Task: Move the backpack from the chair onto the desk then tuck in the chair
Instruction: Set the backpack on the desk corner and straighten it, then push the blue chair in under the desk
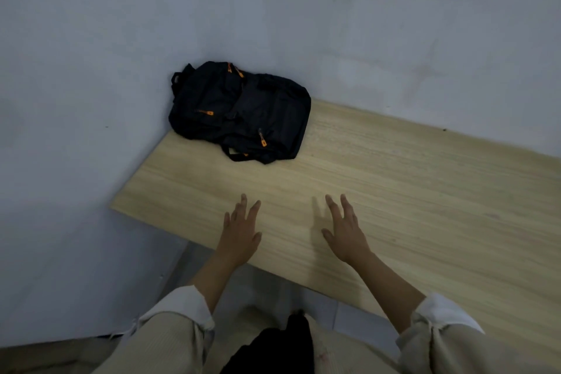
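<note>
A black backpack (239,111) with orange zipper pulls lies flat on the light wooden desk (394,179), pushed into the far left corner against the walls. My left hand (239,232) hovers over the desk's near edge, fingers spread, holding nothing. My right hand (344,231) is beside it, a hand's width to the right, also spread and empty. Both hands are well short of the backpack. No chair is in view.
Grey-white walls (76,100) meet behind the backpack and border the desk's left and far sides. Below the desk's near edge I see grey floor tiles (267,288) and my beige sleeves and clothing.
</note>
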